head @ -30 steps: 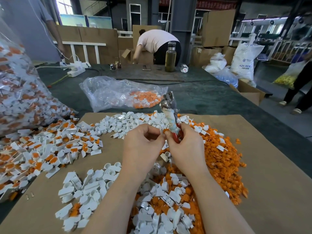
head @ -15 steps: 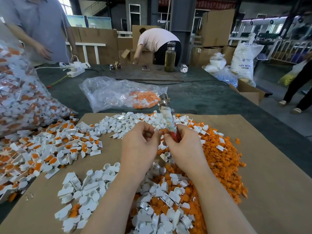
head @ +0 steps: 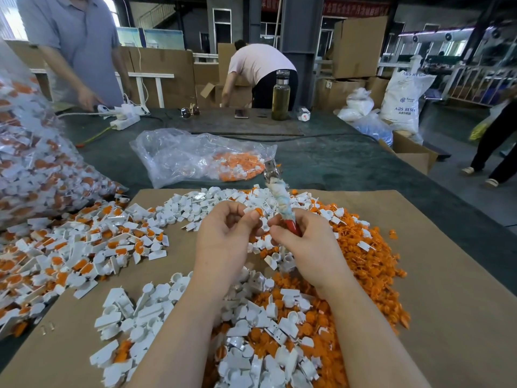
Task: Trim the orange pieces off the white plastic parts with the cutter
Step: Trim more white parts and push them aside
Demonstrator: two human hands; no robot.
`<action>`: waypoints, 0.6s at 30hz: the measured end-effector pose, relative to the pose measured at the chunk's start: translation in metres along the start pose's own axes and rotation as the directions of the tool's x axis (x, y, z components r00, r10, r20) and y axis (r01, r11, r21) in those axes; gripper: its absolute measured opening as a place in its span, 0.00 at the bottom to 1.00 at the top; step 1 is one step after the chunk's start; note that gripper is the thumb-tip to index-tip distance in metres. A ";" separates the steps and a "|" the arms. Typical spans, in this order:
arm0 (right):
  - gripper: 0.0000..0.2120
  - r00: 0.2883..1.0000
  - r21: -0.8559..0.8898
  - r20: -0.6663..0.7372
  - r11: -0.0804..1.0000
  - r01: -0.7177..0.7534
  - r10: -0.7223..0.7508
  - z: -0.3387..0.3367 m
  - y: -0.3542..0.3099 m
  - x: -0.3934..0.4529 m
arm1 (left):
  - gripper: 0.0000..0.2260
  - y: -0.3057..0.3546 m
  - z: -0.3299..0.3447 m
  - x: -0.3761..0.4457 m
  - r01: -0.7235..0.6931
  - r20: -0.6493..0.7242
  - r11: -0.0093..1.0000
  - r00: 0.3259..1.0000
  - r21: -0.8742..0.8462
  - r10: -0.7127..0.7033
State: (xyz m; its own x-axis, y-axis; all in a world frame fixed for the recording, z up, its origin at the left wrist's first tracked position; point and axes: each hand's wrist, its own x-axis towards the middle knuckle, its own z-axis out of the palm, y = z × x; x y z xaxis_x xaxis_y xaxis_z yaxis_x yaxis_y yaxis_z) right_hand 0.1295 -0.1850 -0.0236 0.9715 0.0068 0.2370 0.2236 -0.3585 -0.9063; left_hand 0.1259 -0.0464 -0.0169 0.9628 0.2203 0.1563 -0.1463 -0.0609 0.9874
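Observation:
My left hand (head: 223,236) pinches a small white plastic part with an orange piece (head: 256,212) between thumb and fingers. My right hand (head: 307,245) grips the cutter (head: 278,197) by its red handle; the tape-wrapped shaft and metal jaws point up and away from me, clear of the part. Both hands hover over a cardboard sheet (head: 453,275). An orange scrap pile (head: 366,261) lies to the right, trimmed white parts (head: 134,312) lie near me, and untrimmed white-and-orange parts (head: 84,247) lie to the left.
A large clear bag of untrimmed parts (head: 30,163) stands at the left. A smaller plastic bag with orange pieces (head: 201,158) lies beyond the cardboard. Far side of the table: a glass bottle (head: 280,95), a power strip (head: 124,120) and a person in a grey shirt (head: 75,46).
The cutter tipped slightly left and lower in my right hand. My left hand brought the part up beside it. The person in grey stepped in along the table's far left.

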 end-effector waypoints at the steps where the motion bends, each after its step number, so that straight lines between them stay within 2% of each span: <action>1: 0.03 1.000 -0.011 -0.017 1.000 0.020 -0.020 0.001 0.000 0.000 | 0.03 0.000 0.000 0.000 -0.008 -0.006 1.000 1.000 0.022 0.008; 8: 0.05 0.976 -0.150 -0.151 0.979 0.136 -0.158 0.009 -0.002 0.000 | 0.06 -0.006 0.006 -0.002 -0.091 -0.018 0.971 0.995 0.221 0.097; 13: 0.12 0.977 -0.149 -0.167 0.983 0.107 -0.132 0.011 -0.001 0.000 | 0.06 -0.006 0.007 -0.003 -0.116 -0.038 0.958 0.991 0.264 0.130; 18: 0.14 0.976 -0.126 -0.178 0.987 0.103 -0.125 0.012 -0.001 0.001 | 0.06 -0.006 0.008 -0.005 -0.140 -0.039 0.950 0.987 0.280 0.157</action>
State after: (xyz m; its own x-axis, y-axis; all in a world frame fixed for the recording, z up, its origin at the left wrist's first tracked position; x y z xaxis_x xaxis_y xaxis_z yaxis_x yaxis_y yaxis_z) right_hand 0.1309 -0.1732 -0.0270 0.9062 -0.1148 0.4069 0.3112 -0.4704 -0.8258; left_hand 0.1243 -0.0551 -0.0241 0.9184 0.2457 0.3102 -0.2102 -0.3612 0.9085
